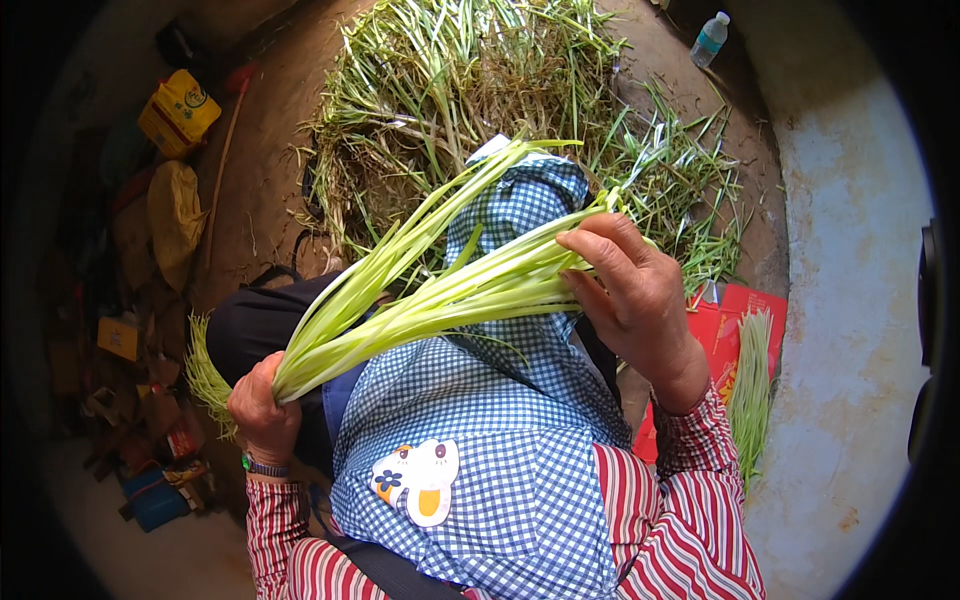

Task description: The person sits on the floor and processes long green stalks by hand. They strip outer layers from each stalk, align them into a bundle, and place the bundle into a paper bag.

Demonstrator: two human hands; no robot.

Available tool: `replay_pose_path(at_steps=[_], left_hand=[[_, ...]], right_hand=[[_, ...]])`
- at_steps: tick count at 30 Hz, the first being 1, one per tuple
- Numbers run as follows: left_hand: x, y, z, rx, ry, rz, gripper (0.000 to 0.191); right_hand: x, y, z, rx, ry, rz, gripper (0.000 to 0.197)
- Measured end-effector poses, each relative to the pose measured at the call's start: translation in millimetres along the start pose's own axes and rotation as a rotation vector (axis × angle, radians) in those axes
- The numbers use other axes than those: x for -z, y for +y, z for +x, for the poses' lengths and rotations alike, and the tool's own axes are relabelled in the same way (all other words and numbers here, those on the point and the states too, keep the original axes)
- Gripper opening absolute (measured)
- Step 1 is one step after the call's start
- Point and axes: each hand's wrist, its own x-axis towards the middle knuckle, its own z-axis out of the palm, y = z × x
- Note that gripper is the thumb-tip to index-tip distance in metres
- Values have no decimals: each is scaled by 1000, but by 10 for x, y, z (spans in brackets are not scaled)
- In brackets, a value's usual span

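Note:
My left hand (pixel 264 409) grips one end of a bunch of long, pale yellow-green garlic chives (pixel 420 304). The bunch fans out over my lap into two parts. At the far end of the nearer part is my right hand (pixel 637 296), its thumb and fingers closed around the leaves near their tips. The other part slants up past it, its tips free over the raised end of my blue checked apron (pixel 480 480). Exactly which strands lie inside my right hand is hidden by the fingers.
A large heap of uncleaned stalks and dry leaves (pixel 465 97) lies ahead, with loose trimmings (pixel 682 180) beside it. To the right, a chive bundle (pixel 752 382) rests on red cardboard (pixel 705 337). More chives (pixel 206 367) lie left. A plastic bottle (pixel 709 40) stands by the wall.

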Motion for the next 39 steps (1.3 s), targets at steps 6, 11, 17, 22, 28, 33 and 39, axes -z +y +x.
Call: replay_pose_path(at_steps=[6,11,17,22,28,33,39], left_hand=[[-6,16,29,-6,14,-1,26],[0,9,20,7,-7,-2,26],[-3,20,2,16,-12,-3,26],[-25,53,47,9,11,3,28],[-44,28,14,-7,18,9,25],[-57,-22,-40,-10,23,17,23],[-96,-79,-104,-11,36,27,25]], right_hand=[[-34,17,12,67,14,-33,22],[-88,-11,81,78,-19,-54,15],[-90,-23,76,68,-70,-91,17],[-42,-81,26,88,-9,-53,20],[-86,-52,12,131,-62,-103,17],[-217,10,-22,-19,12,125,10],[-239,136,-90,-314,169,648,4]])
